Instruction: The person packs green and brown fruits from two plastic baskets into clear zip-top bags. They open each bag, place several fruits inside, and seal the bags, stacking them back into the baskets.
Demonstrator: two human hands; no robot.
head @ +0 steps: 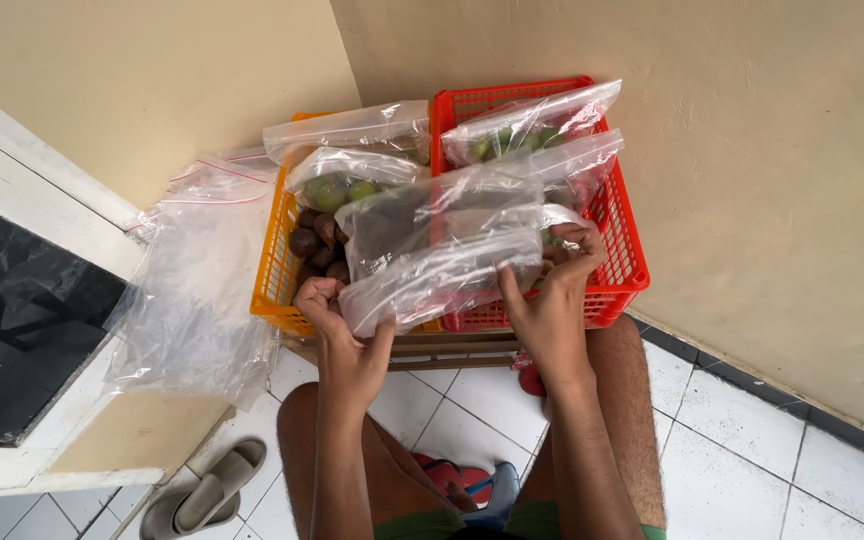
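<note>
Both hands clamp one clear zip bag (442, 275): left hand (337, 325) pinches its left end, right hand (552, 290) grips its right end, fingers curled over the top edge. Bag lies across orange basket (274, 275) and red basket (622, 240), on other bagged green fruit (337, 190). Loose dark fruit (314, 240) sits in the orange basket. Empty bags (192, 290) hang at left.

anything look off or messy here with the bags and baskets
Mostly tidy. The one loose end is a bunch of empty clear bags draped off the white ledge left of the orange basket, hanging down slack. Both hands, left hand and right hand, grip a clear zip bag.
</note>
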